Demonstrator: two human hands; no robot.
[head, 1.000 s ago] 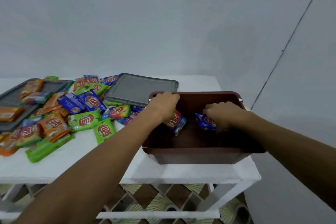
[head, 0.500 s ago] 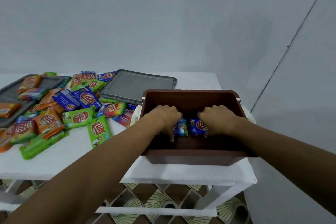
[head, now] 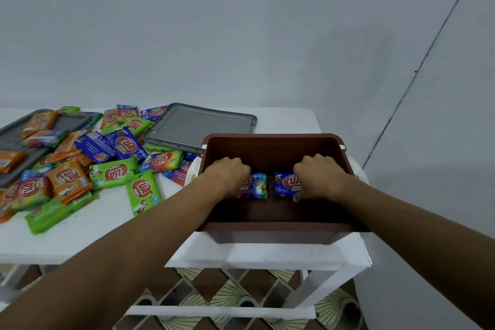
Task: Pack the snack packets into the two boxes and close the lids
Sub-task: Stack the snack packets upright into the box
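A brown open box [head: 273, 142] stands at the right end of the white table [head: 93, 225]. Both my hands are inside it. My left hand [head: 227, 177] rests on a multicoloured snack packet [head: 257, 185] lying on the box floor. My right hand [head: 318, 177] presses a blue snack packet [head: 285, 184] down beside it. The two packets lie side by side, a small gap between them. A heap of green, orange and blue snack packets [head: 112, 171] covers the table to the left of the box.
A grey lid [head: 198, 126] lies flat behind the heap, just left of the box. A second grey lid or tray [head: 16, 142] at the far left carries several packets. The table's right edge is just past the box. A patterned floor shows below.
Both hands went from the box's rim level down to its floor with a packet each. The packets now lie flat side by side under my hands.
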